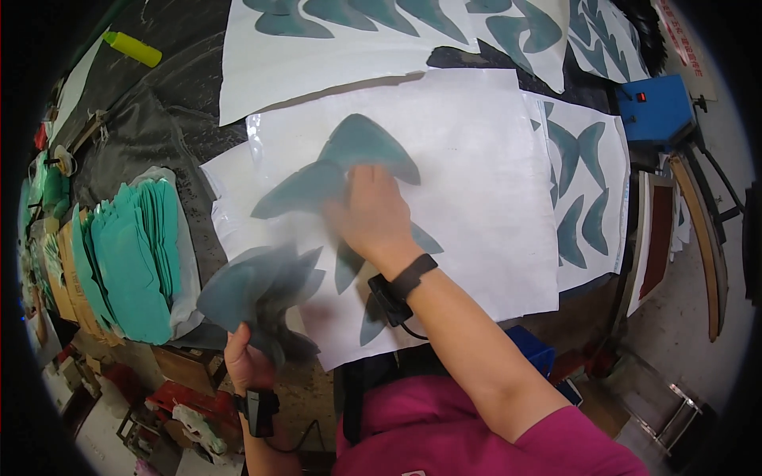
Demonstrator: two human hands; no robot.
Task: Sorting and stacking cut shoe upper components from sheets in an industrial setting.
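Observation:
My left hand [248, 361] grips a fanned bundle of curved, dark teal cut pieces [248, 287] at the lower left, thumb on the near side. The bundle overhangs the near left edge of a large white sheet [484, 222] and is partly blurred. My right hand [373, 210] is over the middle of that sheet, touching or just above a flat teal piece [298, 189]. Its fingertips are smeared by motion, so their grip is unclear. Beyond it lies another teal piece [371, 144], overlapping the first. More pieces show partly under my right forearm and wrist strap.
White sheets bearing similar pieces [365, 14] lie at the back and right [583, 226]. On the left stands a stack of bright green sheets [131, 254]. A yellow-green bottle [133, 49] is at the far left, a blue box-shaped device [657, 109] at the far right.

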